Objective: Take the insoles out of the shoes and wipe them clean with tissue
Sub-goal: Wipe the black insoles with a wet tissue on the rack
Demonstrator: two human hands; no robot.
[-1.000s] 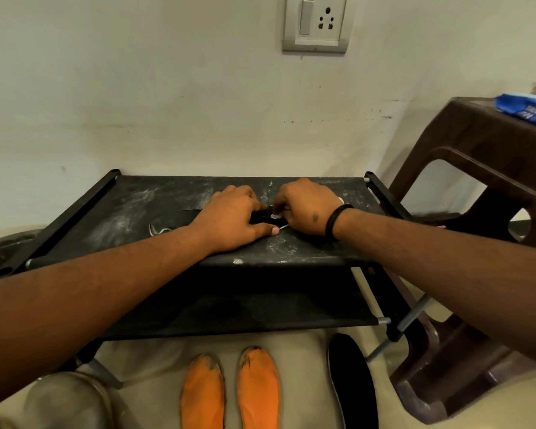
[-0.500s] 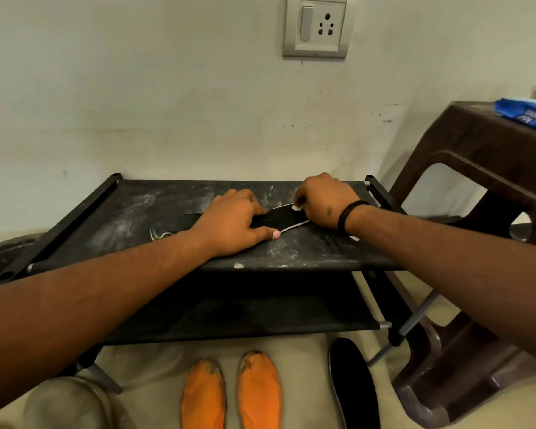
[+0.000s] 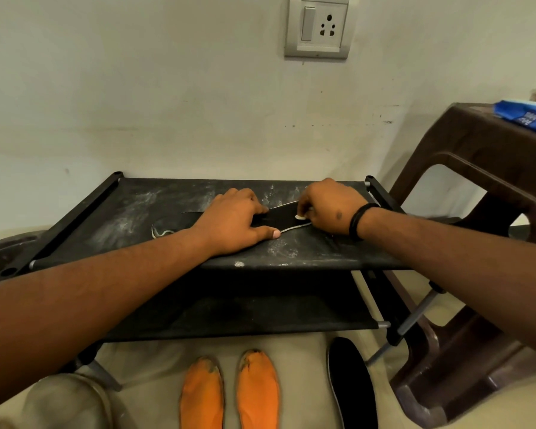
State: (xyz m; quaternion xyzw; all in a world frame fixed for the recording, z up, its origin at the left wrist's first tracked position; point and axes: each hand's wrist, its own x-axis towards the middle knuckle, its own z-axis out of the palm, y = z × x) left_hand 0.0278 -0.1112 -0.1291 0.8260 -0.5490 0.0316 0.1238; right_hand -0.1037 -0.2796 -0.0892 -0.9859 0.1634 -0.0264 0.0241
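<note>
Insole on rack: black insole (image 3: 283, 216) is lying flat on the top shelf of the shoe rack (image 3: 112, 218), its length running left to right; a thin pale edge is showing along its near side, and a pale mark is showing at its left end by the heel.
Surface look: the dark top face is looking dull, with the shelf around it carrying white dusty smears.
Left hand: left hand (image 3: 232, 222) is pressing down on the middle of the insole, fingers spread and fairly straight, thumb lying along the near edge.
Right hand: right hand (image 3: 331, 209) is sitting over the right end of the insole, fingers curled and pinching a small white tissue (image 3: 300, 216) against it; a black band (image 3: 358, 219) is circling that wrist.
Second insole: another black insole (image 3: 350, 385) is lying on the floor below the rack's right side, lengthwise toward the camera.
Orange pair: two orange insoles (image 3: 229, 394) are lying side by side on the floor, just left of the black one, their far tips looking dirty.
Rack: a lower dark shelf is sitting beneath the top one.
Stool: a brown plastic stool (image 3: 477, 168) is standing right of the rack, with a blue packet (image 3: 526, 116) on top.
Wall: a switch and socket plate (image 3: 317, 26) is mounted above the rack.
</note>
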